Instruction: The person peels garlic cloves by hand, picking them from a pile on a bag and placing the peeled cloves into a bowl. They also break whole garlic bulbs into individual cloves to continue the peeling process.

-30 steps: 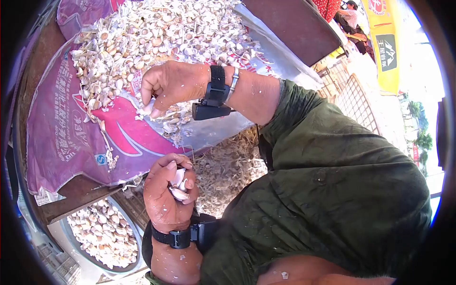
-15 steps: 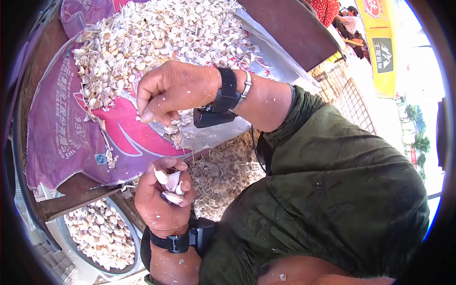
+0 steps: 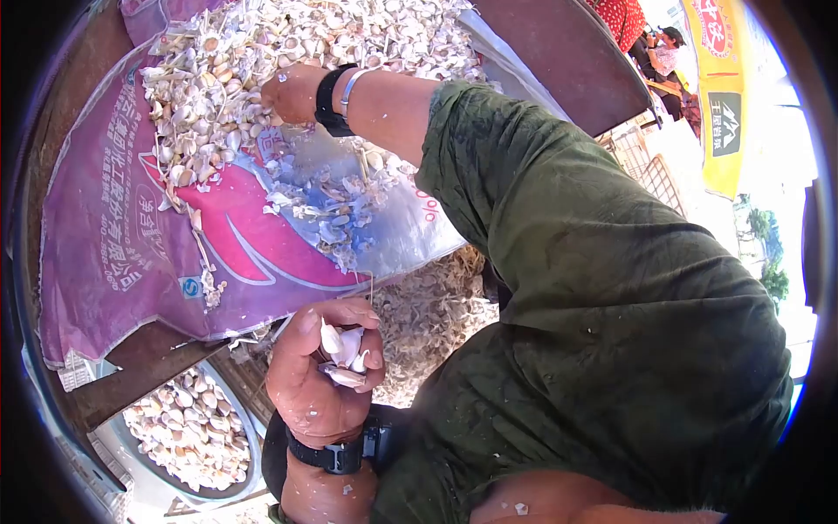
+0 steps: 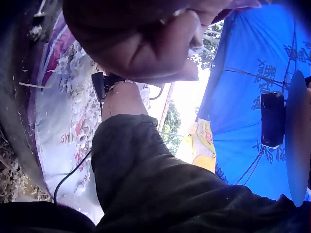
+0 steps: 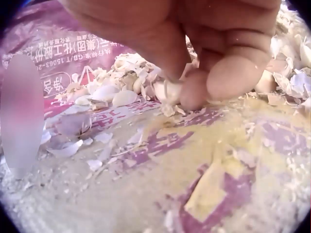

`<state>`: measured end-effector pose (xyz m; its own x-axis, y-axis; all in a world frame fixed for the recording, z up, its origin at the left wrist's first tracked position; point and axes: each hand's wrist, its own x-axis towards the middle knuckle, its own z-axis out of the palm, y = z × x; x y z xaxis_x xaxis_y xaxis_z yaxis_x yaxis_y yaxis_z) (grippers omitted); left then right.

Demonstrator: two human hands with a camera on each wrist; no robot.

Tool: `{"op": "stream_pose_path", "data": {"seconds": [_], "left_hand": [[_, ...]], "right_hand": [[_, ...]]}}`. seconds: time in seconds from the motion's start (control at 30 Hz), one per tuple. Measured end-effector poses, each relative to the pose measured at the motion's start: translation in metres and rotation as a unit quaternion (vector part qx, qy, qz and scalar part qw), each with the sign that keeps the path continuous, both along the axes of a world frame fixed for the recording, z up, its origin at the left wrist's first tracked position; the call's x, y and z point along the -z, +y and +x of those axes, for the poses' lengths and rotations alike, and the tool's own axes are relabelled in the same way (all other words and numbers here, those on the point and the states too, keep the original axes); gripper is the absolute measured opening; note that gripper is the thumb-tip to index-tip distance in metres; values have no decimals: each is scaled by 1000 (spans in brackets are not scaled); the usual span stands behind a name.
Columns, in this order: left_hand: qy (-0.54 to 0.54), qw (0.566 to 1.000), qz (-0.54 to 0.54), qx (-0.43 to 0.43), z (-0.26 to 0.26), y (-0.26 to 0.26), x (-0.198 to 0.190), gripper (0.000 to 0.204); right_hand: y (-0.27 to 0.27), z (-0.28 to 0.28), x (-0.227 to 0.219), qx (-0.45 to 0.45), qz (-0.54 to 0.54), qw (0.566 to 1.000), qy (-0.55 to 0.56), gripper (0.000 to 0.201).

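Observation:
In the head view, the left hand (image 3: 323,375) cups several white garlic cloves (image 3: 346,349), its fingers curled round them. It looms dark and close in the left wrist view (image 4: 141,43). The right hand (image 3: 297,93) reaches down at the lower edge of the large garlic pile (image 3: 209,113), its fingertips hidden in the head view. Up close, the right hand (image 5: 209,48) has bent fingers low over a printed sack, the tips beside a pale clove (image 5: 167,91); whether they pinch it cannot be told.
A purple and pink sack (image 3: 105,227) lies under the pile, with loose skins (image 3: 327,210) on it. A basin of cloves (image 3: 188,428) stands lower left. Skins litter the ground (image 3: 419,323) below. A brown panel (image 3: 567,61) and a seated person (image 3: 668,61) are upper right.
The right hand has moved up and away from the left hand to the pile, uncovering skins on the sack. The left hand still holds its cloves and has shifted slightly.

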<state>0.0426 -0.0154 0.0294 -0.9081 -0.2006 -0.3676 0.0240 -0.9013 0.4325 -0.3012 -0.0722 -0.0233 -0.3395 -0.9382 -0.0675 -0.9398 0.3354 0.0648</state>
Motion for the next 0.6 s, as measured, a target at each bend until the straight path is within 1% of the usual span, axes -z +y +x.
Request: {"op": "stream_pose_path", "data": {"seconds": [0.07, 0.1, 0.13, 0.17, 0.2, 0.23, 0.3, 0.33, 0.37, 0.4, 0.43, 0.47, 0.5, 0.53, 0.6], "left_hand": [[-3, 1000, -8, 6, 0, 1, -1, 44], [-6, 1000, 1, 11, 0, 1, -2, 45], [-9, 1000, 8, 16, 1, 1, -2, 45], [-8, 1000, 7, 17, 2, 1, -1, 45], [5, 1000, 15, 17, 3, 1, 1, 42], [20, 999, 22, 16, 3, 1, 3, 40], [18, 999, 36, 5, 2, 3, 5, 40], [12, 999, 51, -7, 1, 4, 4, 40], [11, 999, 28, -22, 0, 6, 0, 37], [11, 999, 28, -21, -1, 5, 4, 37], [32, 998, 46, -15, -1, 2, 12, 36], [53, 996, 65, -9, -2, 0, 15, 34], [53, 996, 73, -12, -2, -1, 15, 28], [49, 996, 69, -16, -4, 0, 15, 28], [76, 995, 60, -20, 1, -5, 20, 24]], "right_hand": [[10, 9, -2, -57, -31, 996, -59, 26], [16, 14, 4, -55, -78, 994, -56, 21], [21, 17, 5, -83, -68, 993, -52, 17], [19, -3, 38, -119, -79, 977, -156, 16], [16, -22, 67, -155, -90, 949, -259, 15], [24, -12, 56, -155, -90, 950, -257, 15], [54, 32, 9, -45, -172, 958, -224, 18], [63, 48, -13, -44, -172, 959, -223, 18], [71, 61, -34, 60, -148, 925, -343, 20], [76, 69, -45, 164, -120, 867, -455, 23], [81, 71, -45, 166, -145, 847, -485, 23], [87, 72, -41, 167, -146, 846, -484, 23], [92, 71, -34, 162, -184, 791, -560, 22], [93, 74, -30, 152, -219, 726, -634, 21], [101, 82, -34, 115, -213, 688, -684, 25]]}}
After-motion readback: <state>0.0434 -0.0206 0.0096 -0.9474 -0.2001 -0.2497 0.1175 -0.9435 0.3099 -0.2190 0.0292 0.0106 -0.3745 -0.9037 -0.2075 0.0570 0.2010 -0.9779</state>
